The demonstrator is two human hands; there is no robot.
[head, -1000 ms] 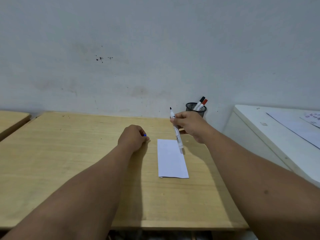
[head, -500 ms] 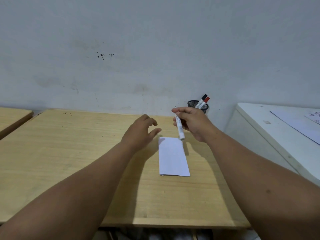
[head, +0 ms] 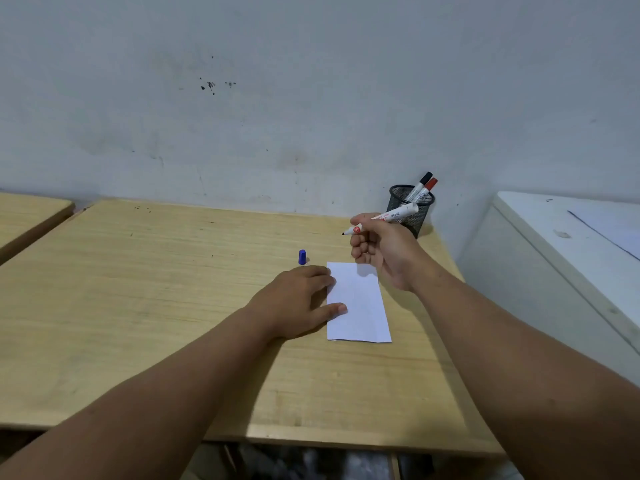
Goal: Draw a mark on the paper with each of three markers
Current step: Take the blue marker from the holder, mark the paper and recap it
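A white strip of paper (head: 360, 306) lies on the wooden desk (head: 138, 306). My left hand (head: 298, 303) rests flat at the paper's left edge, fingers spread, thumb and fingertips touching the sheet. My right hand (head: 381, 249) hovers above the paper's far end and grips an uncapped white marker (head: 391, 216), its dark tip pointing left. A blue cap (head: 302, 257) stands upright on the desk just beyond my left hand. The paper looks blank where visible.
A black mesh pen cup (head: 412, 209) stands at the desk's far right corner with a black-capped marker (head: 420, 187) and a red-capped marker (head: 428, 188) in it. A white cabinet (head: 554, 244) with papers stands at the right. Another desk (head: 27, 216) stands at the left.
My left hand set the blue cap down, opened and came to rest flat on the paper's left edge. My right hand turned the marker from upright to tip pointing left.
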